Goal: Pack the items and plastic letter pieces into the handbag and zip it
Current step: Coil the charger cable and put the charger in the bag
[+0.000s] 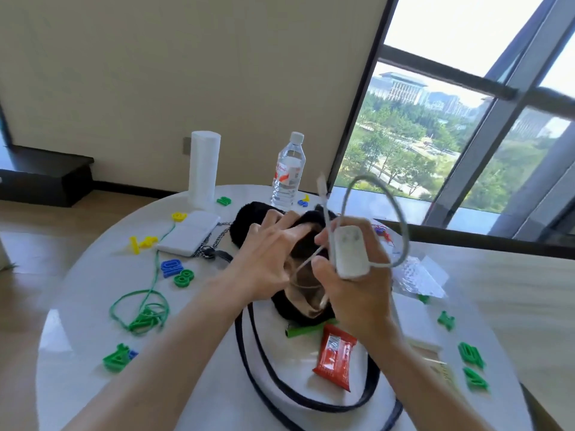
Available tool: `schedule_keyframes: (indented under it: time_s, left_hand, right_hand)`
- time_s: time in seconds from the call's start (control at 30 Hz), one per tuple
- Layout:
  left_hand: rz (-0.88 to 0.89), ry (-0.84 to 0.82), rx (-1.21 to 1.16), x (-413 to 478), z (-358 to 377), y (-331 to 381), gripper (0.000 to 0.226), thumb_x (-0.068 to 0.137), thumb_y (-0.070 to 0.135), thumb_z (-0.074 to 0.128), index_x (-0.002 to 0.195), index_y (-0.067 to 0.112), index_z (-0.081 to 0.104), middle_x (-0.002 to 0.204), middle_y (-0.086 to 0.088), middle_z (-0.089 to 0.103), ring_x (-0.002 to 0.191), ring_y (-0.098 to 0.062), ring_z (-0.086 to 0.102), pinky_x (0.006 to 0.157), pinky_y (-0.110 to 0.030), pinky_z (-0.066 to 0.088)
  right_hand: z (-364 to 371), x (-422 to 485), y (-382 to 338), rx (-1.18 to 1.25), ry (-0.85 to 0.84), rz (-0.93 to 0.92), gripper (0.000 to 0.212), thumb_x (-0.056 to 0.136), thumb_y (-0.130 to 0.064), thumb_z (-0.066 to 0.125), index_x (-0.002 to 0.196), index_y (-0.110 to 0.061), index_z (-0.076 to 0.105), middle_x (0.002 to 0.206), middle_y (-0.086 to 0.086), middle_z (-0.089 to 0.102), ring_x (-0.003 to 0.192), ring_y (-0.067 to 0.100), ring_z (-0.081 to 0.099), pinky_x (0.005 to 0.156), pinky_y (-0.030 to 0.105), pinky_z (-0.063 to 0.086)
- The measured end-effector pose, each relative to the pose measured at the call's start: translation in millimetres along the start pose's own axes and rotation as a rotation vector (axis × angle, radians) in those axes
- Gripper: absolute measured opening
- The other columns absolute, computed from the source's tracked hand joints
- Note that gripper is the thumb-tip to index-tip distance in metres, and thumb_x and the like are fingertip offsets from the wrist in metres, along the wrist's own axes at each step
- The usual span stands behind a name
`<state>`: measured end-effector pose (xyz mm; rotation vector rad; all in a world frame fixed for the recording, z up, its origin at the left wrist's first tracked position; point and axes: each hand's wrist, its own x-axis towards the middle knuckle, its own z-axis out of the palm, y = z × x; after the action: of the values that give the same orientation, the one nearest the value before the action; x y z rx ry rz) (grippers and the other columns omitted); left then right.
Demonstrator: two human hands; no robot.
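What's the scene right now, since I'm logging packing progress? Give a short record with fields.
left hand: fingers spread, at the handbag's open mouth
right hand: grips charger, its cable looped above
handbag: black, furry, unzipped, on table
unpacked on table: power bank, red packet, bottle, letters
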<state>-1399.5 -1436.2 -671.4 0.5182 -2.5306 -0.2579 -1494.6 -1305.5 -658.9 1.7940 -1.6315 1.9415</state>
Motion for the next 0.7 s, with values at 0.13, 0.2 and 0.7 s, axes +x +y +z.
schedule_keyframes:
  time_s: [0.13, 0.2, 0.7]
  left_hand:
    - [0.037, 0.015, -0.100, 4.6, -2.0, 1.4, 0.041, 0.079, 0.019, 0.066, 0.116, 0.026, 0.051, 0.134, 0.002, 0.046, 0.109, -0.026, 0.042, 0.088, -0.046, 0.046]
    - [0.020, 0.012, -0.115, 5.6, -1.6, 0.6, 0.062, 0.077, 0.016, 0.067, 0.136, 0.022, 0.047, 0.144, 0.004, 0.039, 0.113, -0.026, 0.041, 0.089, -0.046, 0.047]
    - [0.147, 0.111, -0.021, -2.2, -30.5, 13.4, 0.086, 0.070, 0.022, 0.080, 0.145, 0.015, 0.038, 0.149, 0.000, 0.033, 0.119, -0.029, 0.036, 0.102, -0.040, 0.041]
  right_hand:
    - [8.4, -4.8, 33.1, -0.160, -0.248, 0.036, 0.034, 0.067, 0.001, 0.070, 0.093, -0.018, 0.060, 0.079, -0.007, 0.061, 0.068, 0.012, 0.056, 0.059, 0.021, 0.045]
    - [7.9, 1.3, 47.6, -0.234, -0.277, 0.086, 0.033, 0.067, 0.006, 0.070, 0.088, -0.017, 0.057, 0.077, -0.006, 0.061, 0.066, 0.014, 0.056, 0.056, 0.031, 0.046]
    - [48.7, 73.8, 29.6, -1.448, -0.879, 0.657, 0.047, 0.102, -0.012, 0.052, 0.143, 0.007, 0.039, 0.129, 0.019, 0.054, 0.139, 0.039, 0.041, 0.110, 0.028, 0.039]
